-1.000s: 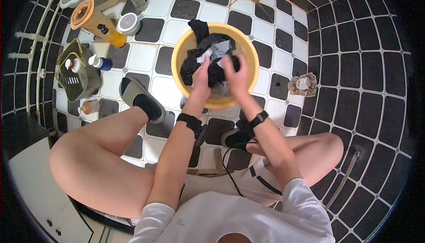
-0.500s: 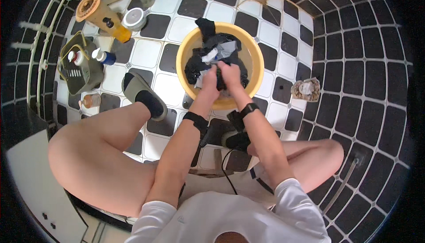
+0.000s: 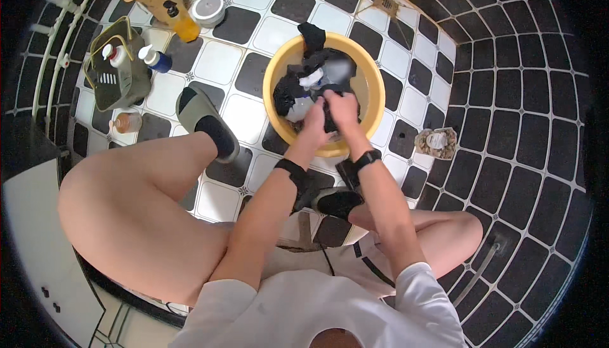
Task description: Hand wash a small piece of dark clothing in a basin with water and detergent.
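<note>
Left hand (image 3: 313, 125) and right hand (image 3: 343, 110) have drawn together within the yellow basin (image 3: 378, 97). Each grip curls closed around black cloth (image 3: 329, 120).

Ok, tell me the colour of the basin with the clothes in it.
The basin is pale yellow, best seen in the head view.

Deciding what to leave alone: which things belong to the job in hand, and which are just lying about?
In the job:
Black cloth, held by left hand and right hand
Basin, cloth in it

Lying about:
Basket
Blue bottle
Orange bottle
Amber bottle
White tub
</note>
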`<state>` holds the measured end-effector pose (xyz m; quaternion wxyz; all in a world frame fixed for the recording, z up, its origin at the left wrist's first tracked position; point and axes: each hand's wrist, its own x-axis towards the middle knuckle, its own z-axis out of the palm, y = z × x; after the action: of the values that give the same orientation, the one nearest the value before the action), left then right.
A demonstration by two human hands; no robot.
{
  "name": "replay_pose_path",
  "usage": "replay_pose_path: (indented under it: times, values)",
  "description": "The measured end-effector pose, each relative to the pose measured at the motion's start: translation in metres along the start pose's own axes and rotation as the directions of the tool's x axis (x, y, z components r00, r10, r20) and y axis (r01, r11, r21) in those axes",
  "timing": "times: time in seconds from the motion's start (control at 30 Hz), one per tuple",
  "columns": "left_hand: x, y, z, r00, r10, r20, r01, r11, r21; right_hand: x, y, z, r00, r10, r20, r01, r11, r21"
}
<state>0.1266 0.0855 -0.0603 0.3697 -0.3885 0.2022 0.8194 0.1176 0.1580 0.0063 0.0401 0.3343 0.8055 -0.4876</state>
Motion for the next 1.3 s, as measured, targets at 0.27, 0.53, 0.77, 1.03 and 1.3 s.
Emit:
replay_pose_path:
  times: [0.27,0.53,0.77,1.03,1.3]
  values:
    - [0.0,0.011,-0.009,0.994,0.105,-0.015,-0.103,0.989,0.108,-0.008,0.021,-0.006,0.987,-0.091,-0.134,0.066,0.982,-0.177]
    - [-0.031,0.044,-0.001,0.952,0.25,-0.178,-0.171,0.915,0.366,0.011,0.04,-0.052,0.943,0.305,-0.131,-0.147,0.737,0.66]
    - [-0.05,0.017,0.02,0.964,0.171,0.202,-0.212,0.956,0.204,0.024,0.044,-0.069,0.924,0.108,-0.367,0.138,0.801,0.582]
    - [-0.029,0.025,0.018,0.892,-0.001,0.452,-0.027,0.998,0.057,-0.057,-0.006,-0.007,0.517,-0.849,-0.108,0.805,0.525,-0.277]
    - [0.027,0.075,-0.061,0.741,0.048,0.67,-0.024,0.999,-0.044,-0.078,-0.052,0.043,0.701,-0.701,-0.13,0.695,0.712,-0.098]
